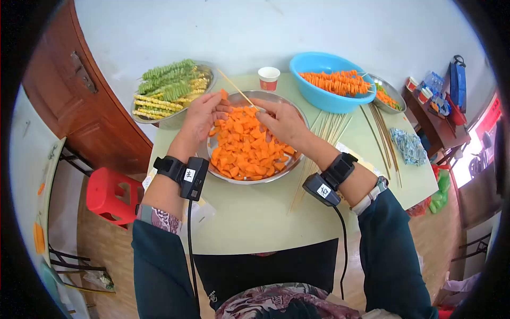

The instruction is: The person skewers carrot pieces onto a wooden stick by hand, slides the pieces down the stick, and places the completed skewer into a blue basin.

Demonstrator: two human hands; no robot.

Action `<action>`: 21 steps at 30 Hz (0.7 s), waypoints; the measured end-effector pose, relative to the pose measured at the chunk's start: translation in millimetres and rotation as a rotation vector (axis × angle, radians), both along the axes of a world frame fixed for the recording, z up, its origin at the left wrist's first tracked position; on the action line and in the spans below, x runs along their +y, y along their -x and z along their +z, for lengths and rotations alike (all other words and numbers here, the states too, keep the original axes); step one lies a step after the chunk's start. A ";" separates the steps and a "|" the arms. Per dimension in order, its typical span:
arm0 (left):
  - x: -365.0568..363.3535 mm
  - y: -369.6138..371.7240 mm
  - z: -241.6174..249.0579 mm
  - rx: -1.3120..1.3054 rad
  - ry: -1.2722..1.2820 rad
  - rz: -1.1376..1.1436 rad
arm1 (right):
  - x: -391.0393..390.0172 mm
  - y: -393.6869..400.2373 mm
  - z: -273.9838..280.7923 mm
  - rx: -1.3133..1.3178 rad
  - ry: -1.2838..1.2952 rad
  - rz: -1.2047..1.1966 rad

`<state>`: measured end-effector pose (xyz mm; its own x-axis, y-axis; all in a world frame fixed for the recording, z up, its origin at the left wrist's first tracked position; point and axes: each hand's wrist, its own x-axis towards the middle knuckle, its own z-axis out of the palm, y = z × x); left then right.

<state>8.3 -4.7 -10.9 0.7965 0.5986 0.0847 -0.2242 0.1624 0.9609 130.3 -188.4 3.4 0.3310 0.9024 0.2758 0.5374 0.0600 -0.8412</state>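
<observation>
A round metal bowl (pixel 249 181) full of cut orange pieces (pixel 247 146) stands on the pale green table. Over its left rim, my left hand (pixel 204 116) holds an orange piece (pixel 223 94) between fingers and thumb. My right hand (pixel 281 121) is over the bowl's right side, its fingers pinched on a thin wooden skewer (pixel 236 86). The skewer slants up and left from that hand, its upper end beyond the orange piece. No piece shows on the skewer.
Behind left, a metal bowl (pixel 211 80) holds green and yellow skewers. A paper cup (pixel 269 78) stands behind the orange pieces. A blue basin (pixel 313 95) holds orange skewers. Loose sticks (pixel 324 130) and a crumpled blue-white cloth (pixel 408 145) lie right. A red stool (pixel 112 195) stands left.
</observation>
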 end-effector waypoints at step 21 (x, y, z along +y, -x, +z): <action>3.7 6.4 8.6 -0.285 0.071 0.246 | -1.0 1.0 -2.9 -0.188 0.121 0.064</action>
